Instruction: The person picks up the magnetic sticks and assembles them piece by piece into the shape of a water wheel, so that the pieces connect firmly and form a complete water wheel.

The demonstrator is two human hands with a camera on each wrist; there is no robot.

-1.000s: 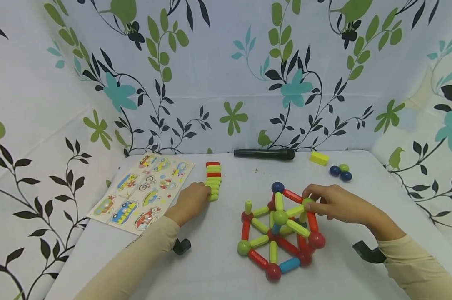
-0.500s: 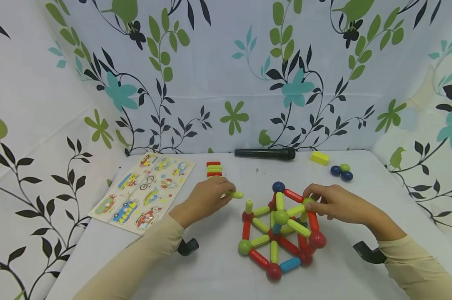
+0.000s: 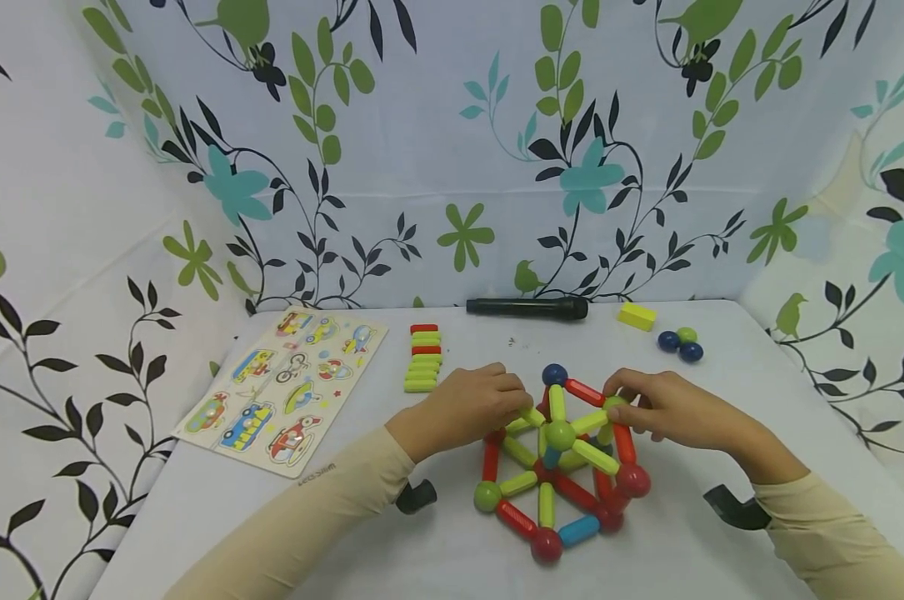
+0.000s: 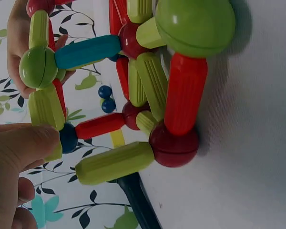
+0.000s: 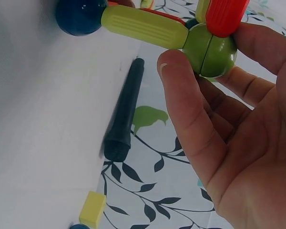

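Note:
A frame of magnetic rods and balls (image 3: 560, 435), in red, yellow-green and blue, stands on the table. My left hand (image 3: 462, 408) pinches a yellow-green rod (image 3: 531, 417) at the frame's upper left side. In the left wrist view the thumb covers much of that rod, and another yellow-green rod (image 4: 114, 162) sticks out from a dark red ball (image 4: 174, 145) below the hand. On the other side, my right hand (image 3: 672, 408) holds a green ball (image 5: 209, 50) at the frame's upper corner between thumb and fingers.
Left of the frame lies a row of loose yellow-green and red rods (image 3: 425, 358). Further left is a picture puzzle board (image 3: 317, 437). A black microphone (image 3: 526, 308), a yellow block (image 3: 636, 316) and loose blue and green balls (image 3: 690, 352) lie along the back.
My left hand has picked a yellow-green rod from the front of the row and carried it right to the frame. The right hand keeps its hold on the corner ball.

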